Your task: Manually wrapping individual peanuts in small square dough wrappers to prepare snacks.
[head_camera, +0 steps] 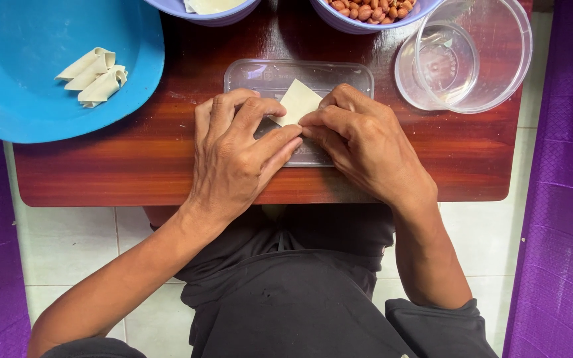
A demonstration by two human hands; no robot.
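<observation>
1. Left hand [237, 156]: fingers curled down, thumb and fingertips pinching the near-left edge of a pale square wrapper [296, 101].
2. Right hand [359, 142]: also curled, fingertips pressing the wrapper's near-right edge; both hands touch at the tips.
3. Wrapper lies w/ one corner pointing far, on a clear flat lid [266, 71] at mid surface [134, 159].
4. Far left: blue tray [28, 99] w/ three rolled wrappers [94, 76] lying together.
5. Far right: clear round tub [492, 86] w/ a smaller clear cup [445, 63] inside it.
6. Far edge: lilac bowl of peanuts [369, 12]; another lilac bowl [200, 13] w/ flat wrappers, partly cut off.
</observation>
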